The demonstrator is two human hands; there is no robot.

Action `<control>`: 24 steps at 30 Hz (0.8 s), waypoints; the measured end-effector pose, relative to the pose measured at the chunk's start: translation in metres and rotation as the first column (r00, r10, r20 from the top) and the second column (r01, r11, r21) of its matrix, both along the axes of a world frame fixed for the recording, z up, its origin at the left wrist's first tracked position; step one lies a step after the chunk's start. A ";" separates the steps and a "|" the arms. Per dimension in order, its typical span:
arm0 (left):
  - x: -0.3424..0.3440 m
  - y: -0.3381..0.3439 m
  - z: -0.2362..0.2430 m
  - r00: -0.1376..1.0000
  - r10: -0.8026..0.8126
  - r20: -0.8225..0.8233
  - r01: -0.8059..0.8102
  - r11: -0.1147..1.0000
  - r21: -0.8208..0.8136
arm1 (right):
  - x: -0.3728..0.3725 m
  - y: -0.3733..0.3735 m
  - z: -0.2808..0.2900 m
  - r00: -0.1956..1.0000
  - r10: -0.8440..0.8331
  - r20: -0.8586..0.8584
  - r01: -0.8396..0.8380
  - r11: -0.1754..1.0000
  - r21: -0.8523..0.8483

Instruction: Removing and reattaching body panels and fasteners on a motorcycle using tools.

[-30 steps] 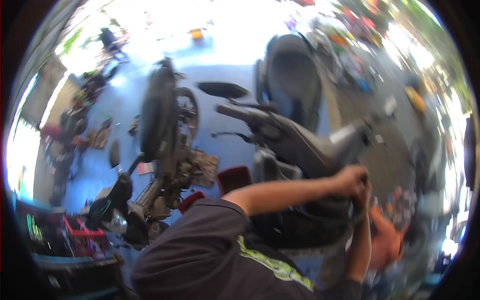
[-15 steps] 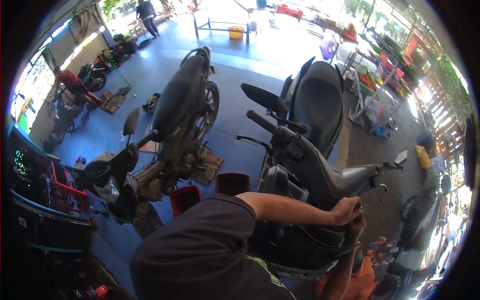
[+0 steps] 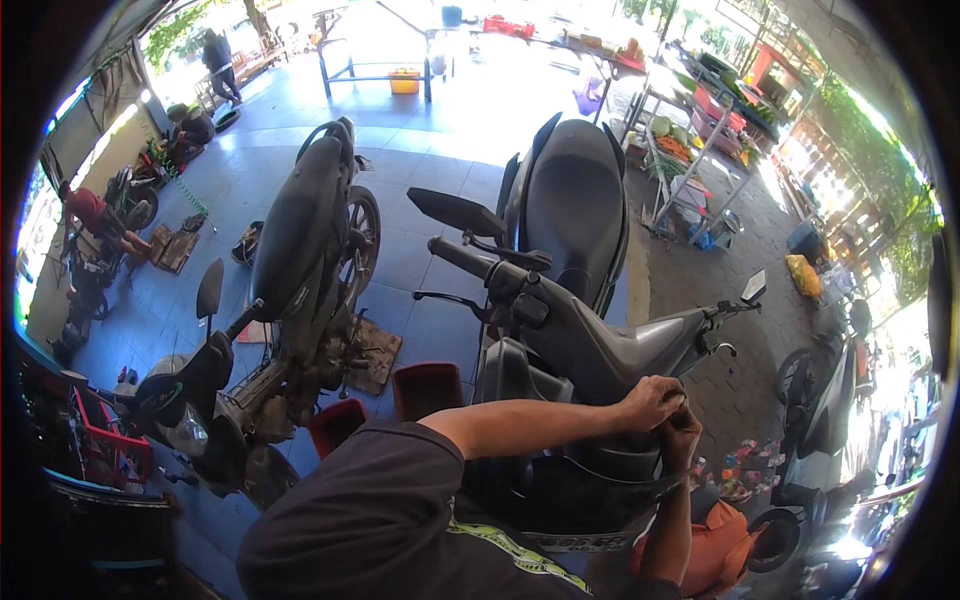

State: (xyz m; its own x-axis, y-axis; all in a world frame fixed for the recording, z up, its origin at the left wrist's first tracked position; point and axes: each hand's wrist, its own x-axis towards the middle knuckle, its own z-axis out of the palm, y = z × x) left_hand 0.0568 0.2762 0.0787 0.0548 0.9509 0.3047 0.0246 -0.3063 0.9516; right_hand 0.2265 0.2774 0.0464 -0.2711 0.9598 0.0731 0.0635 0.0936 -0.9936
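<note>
A dark grey scooter [image 3: 635,345] stands just ahead of me, with its black seat [image 3: 570,200], handlebar and mirror. At its front body, my left hand [image 3: 650,403] and my right hand [image 3: 678,432] meet, fingers closed and pressed together around something small that I cannot make out. The left forearm crosses over the scooter from the left; the right one rises from below. To the left stands a black motorcycle [image 3: 298,230] with parts removed. Two red bins [image 3: 427,388] sit on the floor between the two vehicles.
Co-workers squat at far left, one in a red top [image 3: 88,210]; another person [image 3: 220,65] stands farther back. A cluttered metal rack [image 3: 690,170] is at back right. Another motorcycle [image 3: 830,410] stands at right, an orange cloth-like item [image 3: 725,535] below. A red crate [image 3: 105,430] is at left.
The view has steadied and shifted, so the vehicles sit farther left than half a second ago. My two hands stay together at the scooter's front, appearing slightly farther left in the picture.
</note>
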 end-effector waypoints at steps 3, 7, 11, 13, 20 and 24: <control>-0.001 -0.003 0.008 1.000 0.008 0.003 -0.008 1.000 -0.006 | 0.006 0.001 -0.004 1.000 -0.017 0.011 0.017 1.000 -0.017; 0.005 0.007 -0.001 1.000 0.009 0.012 -0.008 1.000 -0.018 | 0.002 0.006 -0.002 0.999 -0.038 -0.003 0.038 0.999 0.003; 0.010 0.012 -0.001 0.977 0.122 -0.172 -0.086 0.976 0.202 | 0.004 0.004 0.005 0.983 -0.088 0.160 0.078 0.995 0.067; 0.003 0.020 0.002 0.930 0.005 -0.368 0.056 0.986 0.155 | 0.008 0.013 0.000 0.984 -0.077 0.161 0.057 0.991 0.122; -0.117 -0.080 0.070 0.970 0.229 0.079 -0.238 0.961 0.139 | 0.033 0.025 0.025 0.952 -0.206 0.224 0.131 0.941 0.312; -0.219 -0.207 0.012 0.679 0.685 0.265 -0.700 0.712 -0.048 | 0.086 0.009 0.068 0.734 -0.498 0.462 0.020 0.696 0.718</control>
State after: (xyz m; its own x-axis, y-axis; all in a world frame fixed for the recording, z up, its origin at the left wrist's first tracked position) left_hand -0.1624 0.0694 0.0910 -0.6962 0.6681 0.2624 0.0204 -0.3470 0.9377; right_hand 0.3127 0.2866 0.1141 -0.2298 0.7648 0.6019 0.7231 0.5481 -0.4204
